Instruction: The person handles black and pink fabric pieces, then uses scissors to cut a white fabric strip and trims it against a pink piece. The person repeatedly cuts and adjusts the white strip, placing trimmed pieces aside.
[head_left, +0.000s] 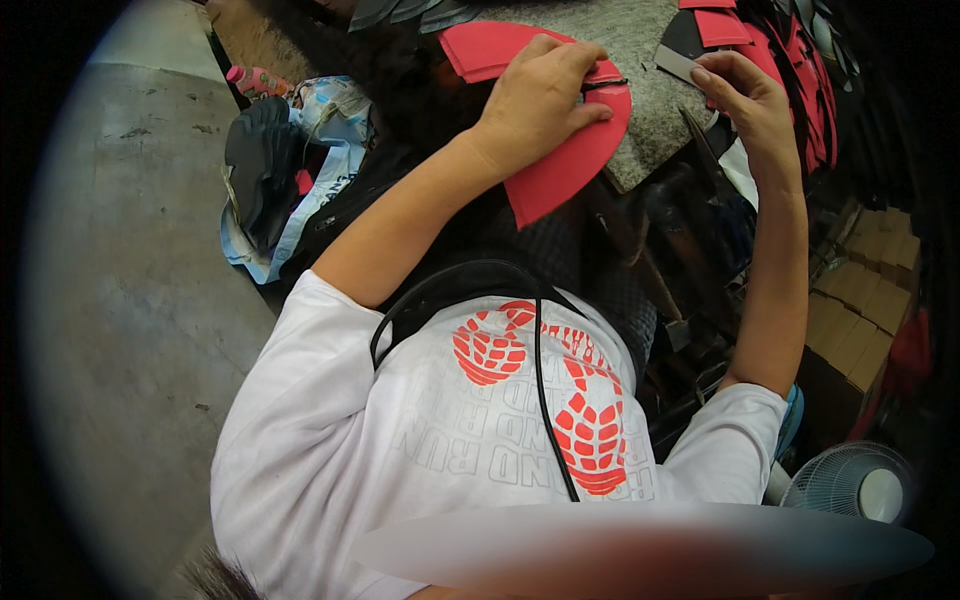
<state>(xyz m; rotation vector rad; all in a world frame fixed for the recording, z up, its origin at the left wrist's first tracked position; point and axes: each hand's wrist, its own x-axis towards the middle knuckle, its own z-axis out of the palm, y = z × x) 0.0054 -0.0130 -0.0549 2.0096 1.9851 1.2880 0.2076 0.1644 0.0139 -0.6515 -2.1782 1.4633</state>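
Observation:
A red curved flat piece (565,180), like a cut shoe upper, lies at the near edge of a speckled grey work surface (640,135). My left hand (540,105) is closed on it, the thumb lying on its face and the fingers bent over its middle. A dark gap or slot shows beside the fingertips. To the right, my right hand (750,100) pinches a small pale flat strip (677,64) between thumb and fingers. That strip is held beside a dark piece topped with small red pieces (722,28).
More red and dark cut pieces (800,85) hang in a pile at the far right. A blue-and-white bag (345,165) with stacked dark pieces (262,165) and a pink bottle (255,80) stand at left. Cardboard boxes (865,300) and a fan (850,482) are at right.

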